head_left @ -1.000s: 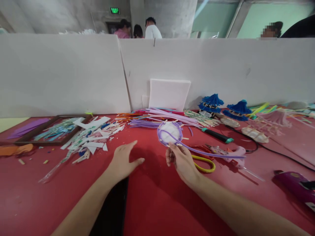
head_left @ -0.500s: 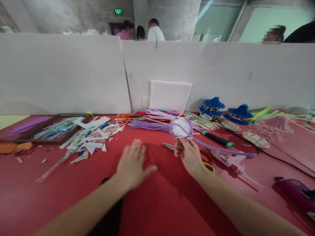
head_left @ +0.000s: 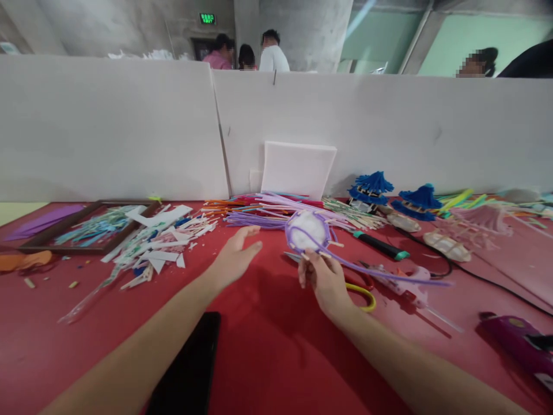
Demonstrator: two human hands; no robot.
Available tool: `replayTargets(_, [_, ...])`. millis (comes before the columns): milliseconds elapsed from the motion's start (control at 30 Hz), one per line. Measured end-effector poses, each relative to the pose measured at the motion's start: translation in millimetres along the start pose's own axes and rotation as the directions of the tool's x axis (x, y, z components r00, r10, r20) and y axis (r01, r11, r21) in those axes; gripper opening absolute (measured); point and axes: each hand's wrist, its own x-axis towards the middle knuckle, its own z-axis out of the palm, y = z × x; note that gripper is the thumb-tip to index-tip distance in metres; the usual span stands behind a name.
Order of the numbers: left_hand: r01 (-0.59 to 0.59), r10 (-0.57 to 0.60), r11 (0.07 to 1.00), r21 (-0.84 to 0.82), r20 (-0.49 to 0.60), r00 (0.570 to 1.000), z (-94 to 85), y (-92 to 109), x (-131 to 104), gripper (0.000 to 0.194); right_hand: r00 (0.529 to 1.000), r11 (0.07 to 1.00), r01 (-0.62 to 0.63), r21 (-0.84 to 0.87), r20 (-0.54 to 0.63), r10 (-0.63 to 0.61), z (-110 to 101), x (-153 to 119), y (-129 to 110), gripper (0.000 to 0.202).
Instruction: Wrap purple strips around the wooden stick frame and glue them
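Observation:
Between the fingers of my right hand (head_left: 325, 282) is a small round craft piece (head_left: 307, 230), white and fluffy in the middle with a purple pipe-cleaner rim and short wooden sticks poking out. A long purple pipe cleaner (head_left: 389, 276) trails from it to the right. My left hand (head_left: 237, 253) hovers over the red table with thumb and fingers apart, holding nothing, left of the piece. Scissors (head_left: 363, 297) with red and yellow handles lie partly hidden behind my right hand. A bundle of purple pipe cleaners (head_left: 254, 220) lies beyond both hands.
Paper and stick scraps (head_left: 164, 242) and a brown frame (head_left: 64, 248) lie left. On the right are a pink glue gun (head_left: 410, 285), a green-black tool (head_left: 380, 245), blue roof-shaped models (head_left: 417, 202) and a purple tool (head_left: 516, 340). A black phone (head_left: 190, 369) lies in front; a white partition (head_left: 389, 127) stands behind.
My right hand has brought the round piece slightly left and nearer, tilting it. My left hand has turned from palm-down to side-on and moved a little forward, uncovering more of the phone.

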Motion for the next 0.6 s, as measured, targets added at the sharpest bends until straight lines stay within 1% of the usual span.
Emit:
replayTargets(33, [0.001,0.004,0.996,-0.086,0.052,0.999,-1.8,2,0,0.048,1.000,1.000,-0.006,-0.012,0.016,0.006,3,-5,1,0.033])
replayTargets(67, [0.044,-0.007,0.945,-0.325,0.115,0.993,-1.9,4,-3,0.049,0.999,1.000,-0.012,-0.028,0.036,0.013,7,-10,1,0.033])
replayTargets(100, [0.079,-0.016,0.860,-0.504,0.128,0.992,-0.7,6,-8,0.052,0.998,0.999,-0.014,-0.049,0.066,0.018,10,-14,1,0.033])
replayTargets(133, [0.094,-0.037,0.787,-0.610,0.105,0.994,1.6,7,-14,0.053,0.995,0.997,-0.010,-0.072,0.099,0.017,14,-18,1,0.032])
replayTargets(167, [0.107,-0.075,0.740,-0.664,0.077,0.994,4.4,7,-21,0.052,0.991,0.996,0.003,-0.094,0.131,0.010,17,-20,1,0.032])
replayTargets(233, [0.126,-0.134,0.705,-0.698,0.044,0.990,10.0,5,-31,0.049,0.984,0.990,0.036,-0.136,0.178,-0.012,21,-24,1,0.033])
replayTargets(300, [0.110,-0.140,0.722,-0.683,0.012,0.990,13.8,0,-36,0.048,0.980,0.984,0.055,-0.167,0.199,-0.021,22,-24,1,0.034])
replayTargets(367, [0.060,-0.119,0.755,-0.653,-0.047,0.992,16.0,-7,-36,0.046,0.975,0.979,0.054,-0.198,0.224,-0.008,21,-23,2,0.036])
replayTargets(433, [0.032,-0.114,0.772,-0.634,-0.088,0.990,17.1,-13,-34,0.045,0.967,0.972,0.028,-0.234,0.251,0.033,20,-22,4,0.036])
replayTargets(500, [0.061,-0.142,0.771,-0.634,-0.078,0.987,17.5,-19,-31,0.045,0.957,0.952,-0.020,-0.305,0.271,0.107,18,-20,5,0.034])
replayTargets(567, [0.113,-0.204,0.765,-0.634,-0.072,0.976,17.1,-24,-28,0.047,0.936,0.899,-0.043,-0.435,0.296,0.188,16,-19,3,0.028])
replayTargets(600, [0.131,-0.235,0.769,-0.625,-0.087,0.968,16.7,-27,-27,0.048,0.922,0.856,-0.010,-0.517,0.327,0.208,15,-19,0,0.026])
